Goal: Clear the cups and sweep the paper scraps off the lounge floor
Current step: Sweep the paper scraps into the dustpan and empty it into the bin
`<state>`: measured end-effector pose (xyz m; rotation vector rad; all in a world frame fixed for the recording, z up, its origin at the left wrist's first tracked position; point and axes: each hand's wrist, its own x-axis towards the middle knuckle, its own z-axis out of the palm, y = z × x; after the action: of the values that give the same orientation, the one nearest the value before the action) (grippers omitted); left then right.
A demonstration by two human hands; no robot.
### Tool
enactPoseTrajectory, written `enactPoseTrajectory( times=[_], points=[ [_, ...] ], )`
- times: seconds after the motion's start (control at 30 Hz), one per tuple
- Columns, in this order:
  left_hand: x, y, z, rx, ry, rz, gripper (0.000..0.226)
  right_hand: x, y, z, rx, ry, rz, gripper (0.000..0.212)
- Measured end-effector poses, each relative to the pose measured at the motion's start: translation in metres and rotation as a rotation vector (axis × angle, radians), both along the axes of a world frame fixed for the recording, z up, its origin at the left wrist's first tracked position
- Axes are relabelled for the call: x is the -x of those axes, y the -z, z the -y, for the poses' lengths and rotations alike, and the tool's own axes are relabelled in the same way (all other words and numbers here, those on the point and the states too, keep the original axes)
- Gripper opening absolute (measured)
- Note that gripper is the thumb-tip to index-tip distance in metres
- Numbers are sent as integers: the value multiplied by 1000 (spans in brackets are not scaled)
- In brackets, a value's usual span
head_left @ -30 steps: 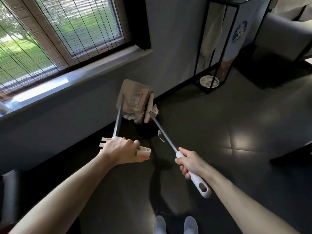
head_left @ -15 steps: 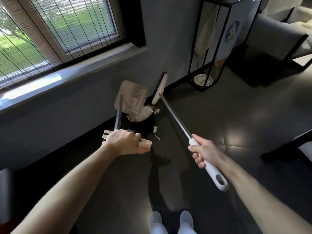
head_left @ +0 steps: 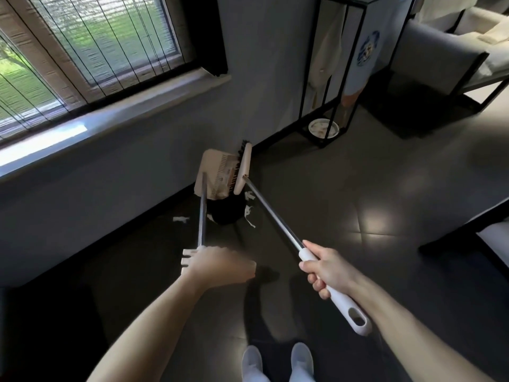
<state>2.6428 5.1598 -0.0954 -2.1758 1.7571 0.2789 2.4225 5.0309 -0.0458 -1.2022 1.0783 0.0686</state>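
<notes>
My broom has swung its head in against the comb teeth of the dustpan. My left hand wraps the dustpan's handle, and my right hand grips the broom's white handle. Beyond, the tilted dustpan hangs over a black bin. Paper scraps lie on the floor beside it.

Dim room; daylight from window; glare patches on floor; fisheye bending at edges.

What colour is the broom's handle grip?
White. The broom's grip is held in the right hand, on a silver shaft; only the head view shows it.
</notes>
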Motion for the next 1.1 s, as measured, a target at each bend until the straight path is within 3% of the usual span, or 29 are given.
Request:
enactPoseTrajectory(
  times=[0.4,0.5,0.67,0.77,0.93,1.1],
  points=[
    [-50,-91,13,223,-50,19,65,-6,-20,3,27,59,84,70],
    [-44,-86,7,166,-39,42,69,-8,-21,5,17,70,107,69],
    [0,-16,-9,-71,-78,-99,69,1,-10,1,3,55,93,70],
    [21,9,-12,-174,-7,-93,71,9,-1,-2,-29,60,70,69],
    [-17,-38,3,39,-113,21,68,16,0,-10,-70,83,30,68],
    [-74,-127,2,441,-517,-144,69,7,-8,-11,-87,111,39,69]
  ],
)
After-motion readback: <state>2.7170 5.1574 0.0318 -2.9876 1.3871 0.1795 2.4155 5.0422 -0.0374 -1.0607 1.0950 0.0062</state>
